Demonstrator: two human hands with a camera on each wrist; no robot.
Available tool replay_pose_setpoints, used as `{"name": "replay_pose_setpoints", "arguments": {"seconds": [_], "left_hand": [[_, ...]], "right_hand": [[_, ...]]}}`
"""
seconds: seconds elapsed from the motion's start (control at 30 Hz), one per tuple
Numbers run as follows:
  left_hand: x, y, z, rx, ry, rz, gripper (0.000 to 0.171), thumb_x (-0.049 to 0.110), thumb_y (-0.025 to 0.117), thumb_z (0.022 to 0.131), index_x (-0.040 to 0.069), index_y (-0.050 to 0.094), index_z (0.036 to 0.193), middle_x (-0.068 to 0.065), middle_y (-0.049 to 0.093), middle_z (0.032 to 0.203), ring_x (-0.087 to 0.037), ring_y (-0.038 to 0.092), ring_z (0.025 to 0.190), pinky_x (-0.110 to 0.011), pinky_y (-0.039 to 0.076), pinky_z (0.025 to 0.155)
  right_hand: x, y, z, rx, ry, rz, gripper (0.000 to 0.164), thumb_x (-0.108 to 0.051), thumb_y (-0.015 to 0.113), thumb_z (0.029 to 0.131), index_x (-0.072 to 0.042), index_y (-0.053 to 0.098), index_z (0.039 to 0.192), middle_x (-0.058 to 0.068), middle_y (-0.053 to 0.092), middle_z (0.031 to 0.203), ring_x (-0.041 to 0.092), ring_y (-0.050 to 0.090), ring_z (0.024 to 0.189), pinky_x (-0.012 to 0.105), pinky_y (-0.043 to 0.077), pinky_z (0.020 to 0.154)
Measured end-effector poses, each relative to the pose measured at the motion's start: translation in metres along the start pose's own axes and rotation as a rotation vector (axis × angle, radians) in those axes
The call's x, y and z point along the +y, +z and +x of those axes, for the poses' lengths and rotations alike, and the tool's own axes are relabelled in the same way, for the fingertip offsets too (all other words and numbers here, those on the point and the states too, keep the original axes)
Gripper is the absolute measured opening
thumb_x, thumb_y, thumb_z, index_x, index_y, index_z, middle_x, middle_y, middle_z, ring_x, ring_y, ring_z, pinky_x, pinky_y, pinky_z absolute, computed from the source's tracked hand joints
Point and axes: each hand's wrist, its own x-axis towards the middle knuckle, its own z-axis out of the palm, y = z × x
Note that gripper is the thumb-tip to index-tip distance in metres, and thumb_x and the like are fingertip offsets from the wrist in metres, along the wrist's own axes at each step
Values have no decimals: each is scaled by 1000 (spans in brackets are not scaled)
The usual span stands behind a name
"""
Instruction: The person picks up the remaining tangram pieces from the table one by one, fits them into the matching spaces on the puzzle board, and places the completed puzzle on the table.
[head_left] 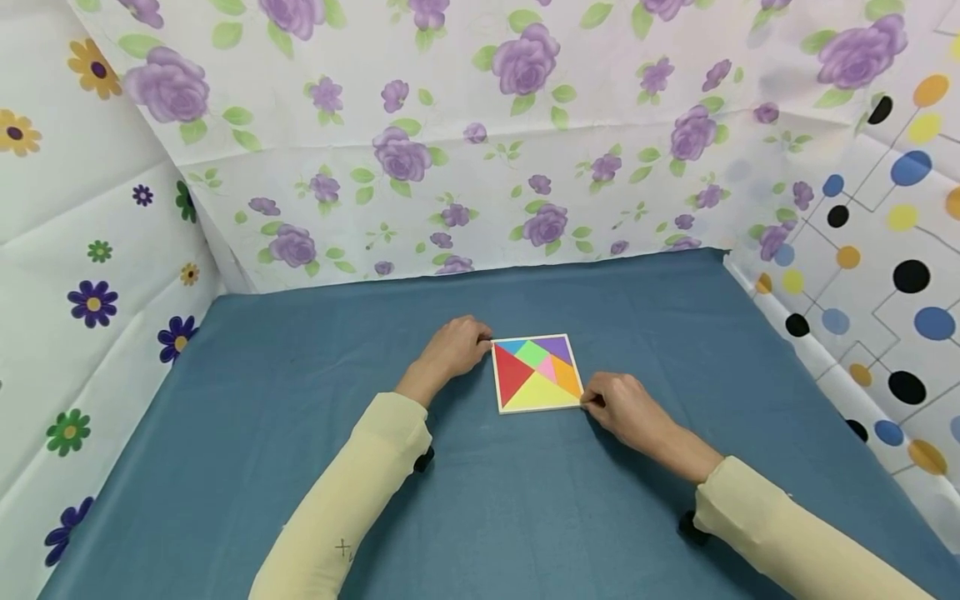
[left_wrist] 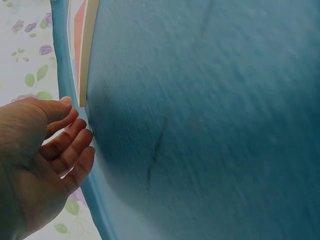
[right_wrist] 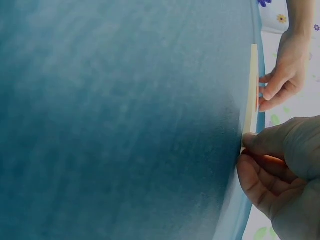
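A square tangram puzzle (head_left: pixel 534 372) in a pale frame lies on the blue cloth, its red, yellow, green, pink, orange, purple and blue pieces fitted together. My left hand (head_left: pixel 456 346) is at its far left corner. In the left wrist view the left hand (left_wrist: pixel 47 145) has its thumb tip right by the frame's corner, the other fingers loosely bent and spread below. At the near right corner, my right hand (head_left: pixel 626 408) pinches the frame. The right wrist view shows the right hand (right_wrist: pixel 280 170) with thumb and curled fingers at the pale edge.
Blue cloth (head_left: pixel 300 467) covers the tabletop. Behind it hangs a white sheet with purple roses (head_left: pixel 405 154). A flower-patterned sheet (head_left: pixel 90 350) borders the left, and a dotted sheet (head_left: pixel 892 325) borders the right.
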Motion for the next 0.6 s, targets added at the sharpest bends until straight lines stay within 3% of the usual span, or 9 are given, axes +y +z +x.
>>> {"name": "replay_pose_setpoints", "arguments": {"seconds": [0.6], "left_hand": [[-21, -15, -33, 36, -16, 31, 35, 21, 63, 105, 5, 67, 137, -14, 63, 132, -31, 60, 124, -46, 48, 104]], "right_hand": [[14, -4, -8, -11, 67, 30, 7, -4, 76, 94, -9, 79, 97, -3, 68, 89, 6, 58, 74, 29, 53, 65]]}}
